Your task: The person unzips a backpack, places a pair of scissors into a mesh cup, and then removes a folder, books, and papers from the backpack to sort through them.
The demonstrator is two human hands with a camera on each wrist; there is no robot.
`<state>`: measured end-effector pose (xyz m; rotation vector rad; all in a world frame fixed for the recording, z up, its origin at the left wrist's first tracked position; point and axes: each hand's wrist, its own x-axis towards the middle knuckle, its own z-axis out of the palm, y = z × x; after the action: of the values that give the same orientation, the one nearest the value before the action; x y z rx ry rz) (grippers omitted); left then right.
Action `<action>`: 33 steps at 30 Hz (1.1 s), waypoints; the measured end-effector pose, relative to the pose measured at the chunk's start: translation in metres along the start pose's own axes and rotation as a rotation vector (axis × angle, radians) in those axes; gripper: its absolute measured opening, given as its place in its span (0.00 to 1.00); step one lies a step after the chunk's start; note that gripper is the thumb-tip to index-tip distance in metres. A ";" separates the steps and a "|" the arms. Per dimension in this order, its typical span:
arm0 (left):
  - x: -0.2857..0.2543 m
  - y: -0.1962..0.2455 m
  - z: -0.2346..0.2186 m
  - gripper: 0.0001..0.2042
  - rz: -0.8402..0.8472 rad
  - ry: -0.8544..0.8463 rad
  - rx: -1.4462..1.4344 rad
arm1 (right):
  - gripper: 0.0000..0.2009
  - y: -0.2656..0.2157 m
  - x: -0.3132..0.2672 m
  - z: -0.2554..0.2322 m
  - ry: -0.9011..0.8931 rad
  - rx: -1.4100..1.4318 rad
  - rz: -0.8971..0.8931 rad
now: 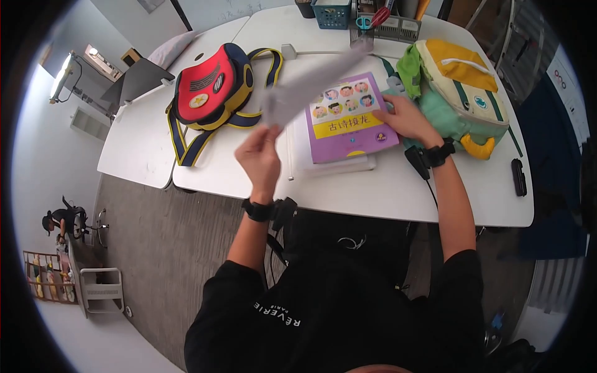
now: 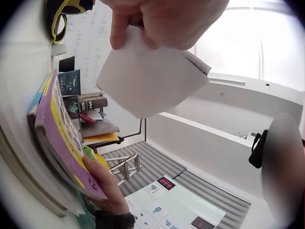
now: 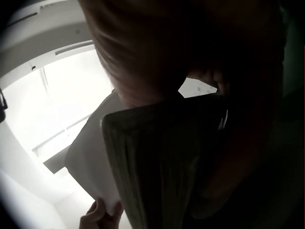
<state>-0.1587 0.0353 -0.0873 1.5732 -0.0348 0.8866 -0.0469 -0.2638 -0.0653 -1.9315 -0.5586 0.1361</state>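
Observation:
My left hand [image 1: 260, 156] pinches a pale grey, folded sheet [image 2: 151, 78] between thumb and fingers. The sheet hangs in the air and blurs with motion in the head view, overlapping the left part of a purple book [image 1: 373, 140]. That book has a yellow band and round cartoon faces on its cover. At its right edge my right hand [image 1: 409, 120] grips it, thumb on the cover and the other fingers mostly hidden behind. A blue edge [image 2: 32, 106] shows behind the purple book in the left wrist view. White, flat items [image 1: 339, 166] lie beneath it on the table.
A red, yellow and navy backpack [image 1: 208, 90] lies on the left of the white table [image 1: 239, 186]. A green and cream backpack [image 1: 463, 93] is close to my right hand. Behind stand a teal basket [image 1: 331, 15] and a desk organiser [image 1: 398, 28]. A black object [image 1: 518, 177] lies near the right edge.

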 end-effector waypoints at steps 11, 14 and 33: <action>-0.028 0.000 -0.010 0.09 -0.494 -0.396 0.084 | 0.22 0.000 -0.024 -0.012 0.110 0.558 0.239; -0.026 -0.011 -0.013 0.10 -0.577 -0.395 -0.227 | 0.22 0.005 -0.024 -0.014 0.069 0.578 0.177; 0.018 -0.010 0.012 0.07 -0.280 -0.157 -0.448 | 0.26 0.007 -0.022 -0.018 0.041 0.560 0.130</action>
<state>-0.1350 0.0359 -0.0855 1.1869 -0.1145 0.4914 -0.0583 -0.2907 -0.0671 -1.4187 -0.3209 0.3020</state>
